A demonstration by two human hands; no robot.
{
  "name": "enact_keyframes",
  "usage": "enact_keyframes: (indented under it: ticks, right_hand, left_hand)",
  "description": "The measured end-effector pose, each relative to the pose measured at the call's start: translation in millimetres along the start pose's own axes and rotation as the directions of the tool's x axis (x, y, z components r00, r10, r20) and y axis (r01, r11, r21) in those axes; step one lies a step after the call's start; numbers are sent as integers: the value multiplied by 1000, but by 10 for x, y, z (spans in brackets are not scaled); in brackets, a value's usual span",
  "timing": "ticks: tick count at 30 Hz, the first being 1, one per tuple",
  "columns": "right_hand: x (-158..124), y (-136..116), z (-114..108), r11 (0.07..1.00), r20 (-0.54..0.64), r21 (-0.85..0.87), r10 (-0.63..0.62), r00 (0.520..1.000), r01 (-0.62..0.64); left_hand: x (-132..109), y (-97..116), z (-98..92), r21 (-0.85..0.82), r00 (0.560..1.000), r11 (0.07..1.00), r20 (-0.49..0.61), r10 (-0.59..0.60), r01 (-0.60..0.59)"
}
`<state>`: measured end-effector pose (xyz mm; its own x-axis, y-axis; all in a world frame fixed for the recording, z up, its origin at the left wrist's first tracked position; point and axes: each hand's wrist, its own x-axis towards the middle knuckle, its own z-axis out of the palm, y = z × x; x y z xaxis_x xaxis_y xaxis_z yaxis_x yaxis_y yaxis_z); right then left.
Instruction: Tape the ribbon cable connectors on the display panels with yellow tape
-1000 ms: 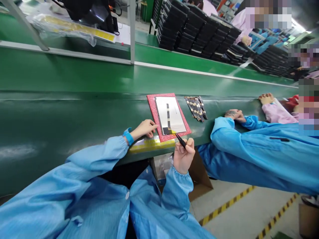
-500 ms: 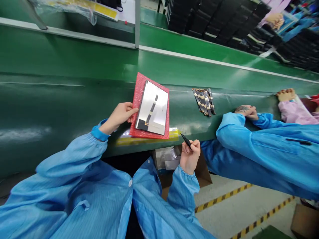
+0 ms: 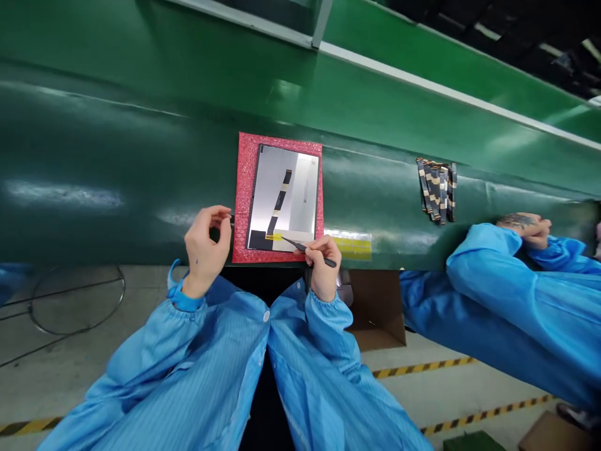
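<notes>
A screen panel with a silvery back lies on a pink foam sheet at the bench edge. On the panel rests a dark flex cable with pale patches. My right hand grips black tweezers, whose tips are over a small yellow strip at the cable's lower end. Just left of the foam sheet is my left hand, thumb and forefinger pinched near a small dark thing too small to name.
Several flex cables lie in a pile on the green bench. Yellow strips on a clear sheet sit right of the foam. A co-worker's hands rest at the right. An open cardboard box stands below the edge.
My left hand has let go of the foam sheet and moved left of it. My right hand has brought the tweezers over the panel's lower part. The view has shifted and the foam looks straighter.
</notes>
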<state>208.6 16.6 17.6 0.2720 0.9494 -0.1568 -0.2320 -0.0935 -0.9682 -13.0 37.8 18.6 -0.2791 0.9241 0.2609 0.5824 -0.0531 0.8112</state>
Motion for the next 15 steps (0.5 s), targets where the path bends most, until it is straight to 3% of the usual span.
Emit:
enact_keyframes:
  ticks: [4, 15]
  right_hand:
    - [39, 30, 99, 995, 28, -98, -16, 999, 19]
    - [-38, 62, 133, 984, 16, -172, -48, 999, 50]
  left_hand:
    - [-85, -97, 90, 69, 994, 991, -6, 113, -113]
    - [-92, -113, 101, 88, 986, 982, 8, 164, -164]
